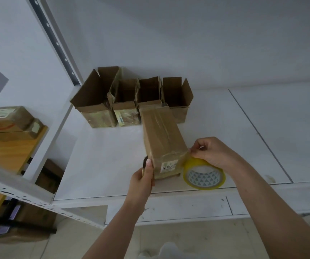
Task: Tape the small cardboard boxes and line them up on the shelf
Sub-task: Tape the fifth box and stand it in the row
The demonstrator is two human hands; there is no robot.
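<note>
My left hand (144, 176) is nearest me, curled around a small dark-tipped tool, perhaps a cutter though I can't tell, with the thumb pressed against the near left corner of the closed cardboard box (162, 144). My right hand (209, 153) pinches the tape strip (185, 157) where it comes off the box's near right corner. The yellow tape roll (204, 174) stands on edge just under that hand, touching the shelf (225, 128) and just beside the box.

The box I'm working on lies lengthwise on the white shelf, near the front edge, its far end touching the row behind. Its top already looks glossy with tape, so I judge I'm finishing the wrap around the near end. To do that well I should keep the strip taut while the left thumb braces the box so it doesn't skid, smooth the tape down flat over the corner before cutting, and cut close to the roll so no loose tail flaps.

Behind it, four open boxes (129, 101) stand in a row near the back wall, flaps up, sides touching, still unsealed. Far off to the left, outside the shelf frame, taped parcels (10, 120) sit stacked on a wooden table (10, 150).
</note>
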